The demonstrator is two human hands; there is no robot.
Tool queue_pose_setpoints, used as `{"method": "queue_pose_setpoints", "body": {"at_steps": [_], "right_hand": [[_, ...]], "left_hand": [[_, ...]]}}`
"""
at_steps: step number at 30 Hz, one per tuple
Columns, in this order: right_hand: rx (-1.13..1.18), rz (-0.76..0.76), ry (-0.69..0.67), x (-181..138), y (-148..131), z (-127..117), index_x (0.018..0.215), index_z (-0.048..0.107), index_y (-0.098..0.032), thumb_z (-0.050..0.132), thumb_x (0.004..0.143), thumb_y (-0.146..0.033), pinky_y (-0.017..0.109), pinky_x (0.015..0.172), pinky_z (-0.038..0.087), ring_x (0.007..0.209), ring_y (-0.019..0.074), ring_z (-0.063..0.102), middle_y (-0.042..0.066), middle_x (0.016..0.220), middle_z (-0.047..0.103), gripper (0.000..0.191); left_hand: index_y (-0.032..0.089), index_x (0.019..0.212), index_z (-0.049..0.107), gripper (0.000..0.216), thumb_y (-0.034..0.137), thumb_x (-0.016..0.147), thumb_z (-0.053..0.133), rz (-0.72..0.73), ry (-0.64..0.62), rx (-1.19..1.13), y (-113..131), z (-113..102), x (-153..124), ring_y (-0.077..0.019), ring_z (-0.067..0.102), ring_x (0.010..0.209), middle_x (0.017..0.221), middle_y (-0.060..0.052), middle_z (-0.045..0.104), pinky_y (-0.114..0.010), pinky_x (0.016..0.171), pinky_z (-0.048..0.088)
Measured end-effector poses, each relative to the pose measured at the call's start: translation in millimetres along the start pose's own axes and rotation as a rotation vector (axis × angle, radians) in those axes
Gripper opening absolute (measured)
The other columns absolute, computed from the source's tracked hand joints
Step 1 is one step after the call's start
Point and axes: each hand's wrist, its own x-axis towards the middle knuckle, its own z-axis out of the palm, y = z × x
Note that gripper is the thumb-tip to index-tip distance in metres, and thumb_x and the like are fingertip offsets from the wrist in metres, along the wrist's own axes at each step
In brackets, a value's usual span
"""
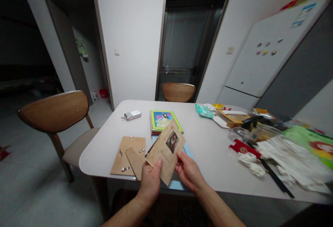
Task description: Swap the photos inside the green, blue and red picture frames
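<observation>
Both my hands hold a brown card sheet [163,154] with a small dark photo [172,141] on it, tilted above the table's near edge. My left hand [151,182] grips its lower left corner, thumb on top. My right hand [188,171] pinches its right edge. To the left, a brown frame backing board [124,152] with metal clips and a fold-out stand [135,163] lies flat. Behind the sheet sits a green-framed picture [164,120]. A light blue piece [187,150] lies under the sheet.
On the white table [208,150] are a small silver box [132,115] at the back left and a clutter of packaging, bags and papers [273,140] on the right. Wooden chairs stand at the left [56,111] and the far side [178,92]. A white fridge [262,57] stands right.
</observation>
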Motion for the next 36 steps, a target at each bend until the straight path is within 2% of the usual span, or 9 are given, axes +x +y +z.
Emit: {"method": "queue_pose_setpoints", "body": {"at_steps": [2,4,7,9,13,18,23,27,36], "right_hand": [[-0.046,-0.027,0.061,3,-10,-10,0.1,0.048,-0.016,0.044,0.071,-0.026,0.026,0.056,0.048,0.07,0.0171,0.061,0.006,0.082,0.065,0.032],[-0.178,0.008,0.094,8,-20,-22,0.105,0.047,-0.013,0.042,0.069,-0.021,0.026,0.055,0.048,0.065,0.0173,0.061,0.006,0.079,0.066,0.037],[-0.419,0.021,0.122,20,-27,-40,0.11,0.046,-0.011,0.04,0.068,-0.017,0.024,0.051,0.046,0.059,0.0166,0.061,0.006,0.074,0.066,0.043],[-0.557,0.002,0.115,28,-24,-47,0.112,0.046,-0.01,0.037,0.067,-0.016,0.024,0.048,0.045,0.056,0.0164,0.061,0.006,0.072,0.066,0.046],[-0.792,-0.065,0.114,41,-14,-50,0.108,0.053,-0.011,0.036,0.067,-0.017,0.023,0.048,0.044,0.058,0.017,0.061,0.006,0.069,0.066,0.045],[-0.98,-0.153,0.13,47,-13,-47,0.1,0.059,-0.012,0.039,0.065,-0.017,0.022,0.052,0.044,0.062,0.0169,0.061,0.006,0.072,0.067,0.04],[-0.877,-0.084,0.119,50,-13,-48,0.103,0.057,-0.009,0.038,0.066,-0.02,0.021,0.05,0.044,0.064,0.0173,0.061,0.007,0.076,0.067,0.043],[-0.807,-0.094,0.131,52,-13,-48,0.103,0.057,-0.009,0.04,0.066,-0.02,0.021,0.049,0.045,0.062,0.017,0.061,0.007,0.075,0.067,0.042],[-0.655,-0.03,0.111,48,-21,-50,0.108,0.053,-0.008,0.04,0.067,-0.019,0.024,0.048,0.046,0.057,0.0167,0.061,0.006,0.068,0.066,0.044]], "left_hand": [[0.01,0.114,0.043,0.044,0.026,0.073,0.05,-0.027,-0.022,0.017,-8,-3,2,-0.0215,0.054,0.098,0.105,-0.011,0.059,-0.033,0.082,0.044],[0.012,0.118,0.037,0.048,0.02,0.072,0.049,-0.047,-0.024,0.116,-13,-11,6,-0.02,0.051,0.103,0.113,-0.011,0.053,-0.032,0.086,0.042],[0.012,0.114,0.041,0.046,0.015,0.068,0.05,-0.041,-0.106,0.391,-19,-23,7,-0.0194,0.047,0.107,0.118,-0.012,0.049,-0.035,0.093,0.036],[0.014,0.11,0.046,0.045,0.014,0.066,0.052,0.029,-0.204,0.591,-21,-28,4,-0.0202,0.044,0.11,0.118,-0.011,0.049,-0.037,0.097,0.031],[0.016,0.111,0.047,0.049,0.014,0.063,0.056,0.159,-0.348,0.822,-22,-29,-6,-0.0226,0.036,0.117,0.126,-0.012,0.042,-0.041,0.1,0.026],[0.014,0.112,0.046,0.053,0.02,0.062,0.061,0.2,-0.449,0.945,-22,-31,-7,-0.0244,0.03,0.12,0.128,-0.014,0.039,-0.044,0.1,0.024],[0.016,0.116,0.042,0.06,0.02,0.06,0.063,0.207,-0.46,0.933,-23,-35,-5,-0.024,0.03,0.12,0.13,-0.013,0.037,-0.044,0.1,0.025],[0.017,0.117,0.042,0.062,0.021,0.059,0.064,0.201,-0.471,0.92,-23,-36,-4,-0.0248,0.03,0.121,0.13,-0.013,0.036,-0.045,0.1,0.024],[0.013,0.121,0.037,0.07,0.019,0.057,0.064,0.158,-0.471,0.942,-19,-39,-2,-0.0236,0.029,0.121,0.131,-0.015,0.034,-0.041,0.101,0.024]]}}
